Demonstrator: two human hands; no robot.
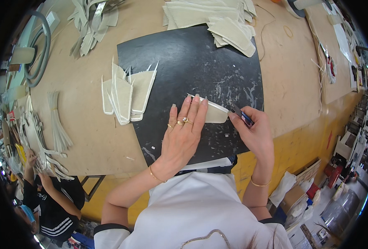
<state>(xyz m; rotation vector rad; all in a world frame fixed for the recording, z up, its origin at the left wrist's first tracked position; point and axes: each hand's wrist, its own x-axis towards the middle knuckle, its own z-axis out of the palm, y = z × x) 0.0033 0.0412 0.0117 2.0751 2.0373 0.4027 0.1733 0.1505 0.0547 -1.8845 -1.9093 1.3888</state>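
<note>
My left hand [182, 132] lies flat, fingers stretched out, on a beige fabric piece [216, 115] with a white strip along its upper edge. Part of that piece is hidden beneath the hand. At its right end, my right hand [253, 130] is closed around small snips [245, 118] with dark blades and a blue handle. The blades point up and left, close to the strip's end; whether they touch it I cannot tell. A black mat [171, 54] lies under the work. Left of my left hand, several white-edged beige pieces [142, 91] overlap across the mat's edge.
Stacked beige pieces [204, 12] lie at the far side, partly over the mat. Pale strips [93, 25] are heaped at the far left, and a strip bundle [57, 120] lies nearer. A co-worker [53, 203] handles strips at the lower left. A grey hose [45, 62] curves by the left edge.
</note>
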